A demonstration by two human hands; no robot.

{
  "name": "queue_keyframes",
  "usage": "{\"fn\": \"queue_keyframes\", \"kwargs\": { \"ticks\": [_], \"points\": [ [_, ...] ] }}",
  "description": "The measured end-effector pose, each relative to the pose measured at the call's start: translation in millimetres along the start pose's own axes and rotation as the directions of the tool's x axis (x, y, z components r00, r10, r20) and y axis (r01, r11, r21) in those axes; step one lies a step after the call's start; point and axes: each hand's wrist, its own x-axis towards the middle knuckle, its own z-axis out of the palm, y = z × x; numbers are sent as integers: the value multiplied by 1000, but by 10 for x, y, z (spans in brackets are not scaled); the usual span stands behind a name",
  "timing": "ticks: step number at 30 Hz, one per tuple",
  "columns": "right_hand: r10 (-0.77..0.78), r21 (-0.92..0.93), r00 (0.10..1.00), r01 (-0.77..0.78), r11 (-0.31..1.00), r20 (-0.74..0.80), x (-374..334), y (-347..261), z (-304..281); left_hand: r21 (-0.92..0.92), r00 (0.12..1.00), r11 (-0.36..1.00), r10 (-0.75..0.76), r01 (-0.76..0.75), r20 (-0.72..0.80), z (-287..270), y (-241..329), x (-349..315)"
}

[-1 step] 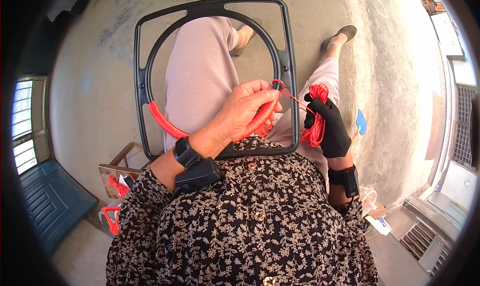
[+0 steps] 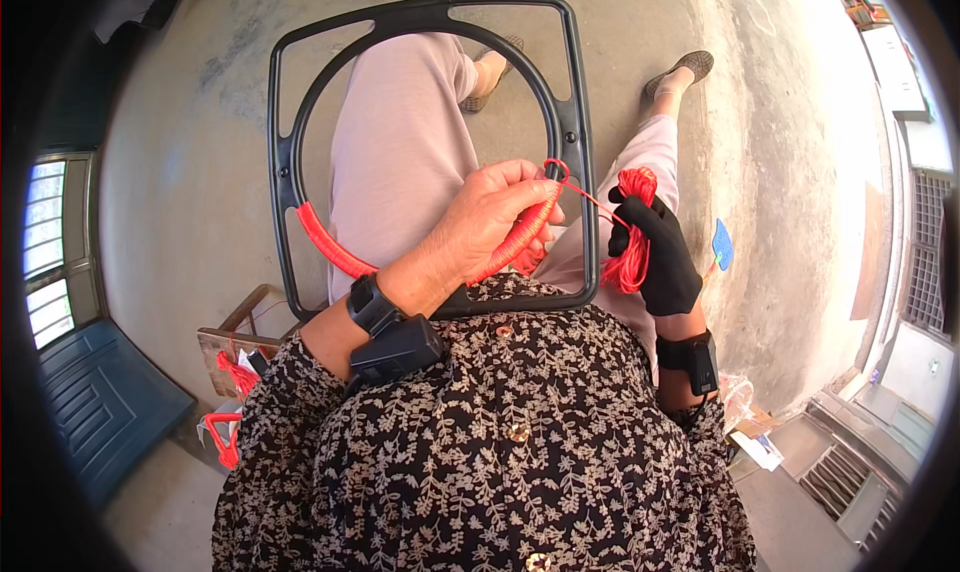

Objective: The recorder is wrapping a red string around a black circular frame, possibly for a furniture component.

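Observation:
A black square frame (image 2: 281,212) with a round inner ring rests upright over my lap. Red cord (image 2: 325,238) is wound tightly round the ring's lower part, from its left side to its lower right. My left hand (image 2: 490,217), bare, pinches the wound ring where the wrapping ends, and a small cord loop stands above the thumb. From there a strand runs taut to a bundle of red cord (image 2: 630,262). My right hand (image 2: 668,257), in a black glove, is closed round that bundle, just outside the frame's right bar. The left fingers are partly hidden behind the ring.
At my left are a small wooden stool (image 2: 218,357) with red cord on it, a red-handled thing (image 2: 228,440) and a blue chair (image 2: 110,402). On the right lie a blue leaf-shaped piece (image 2: 722,244) and some papers (image 2: 758,450). My legs stretch over the concrete floor (image 2: 200,152).

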Motion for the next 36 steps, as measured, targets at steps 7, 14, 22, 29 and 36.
{"fn": "queue_keyframes", "kwargs": {
  "ticks": [7,14,22,29,36],
  "points": [
    [-1,14,1000,1,1000,6,27,25,-15,-16,1000,1000,4,-4,11,-25,-22,27],
    [9,15,1000,-9,1000,-5,35,36,-17,-23,1000,1000,6,-6,9,-21,-15,16],
    [14,20,1000,-14,1000,-8,35,58,-21,-8,1000,1000,6,-6,6,-11,-11,8],
    [16,19,1000,-16,1000,-16,44,65,-17,2,1000,1000,-1,1,-4,-15,-4,8],
    [10,0,1000,-10,1000,-4,33,48,-8,-26,1000,1000,-10,10,5,-9,2,2]
  ]
}}
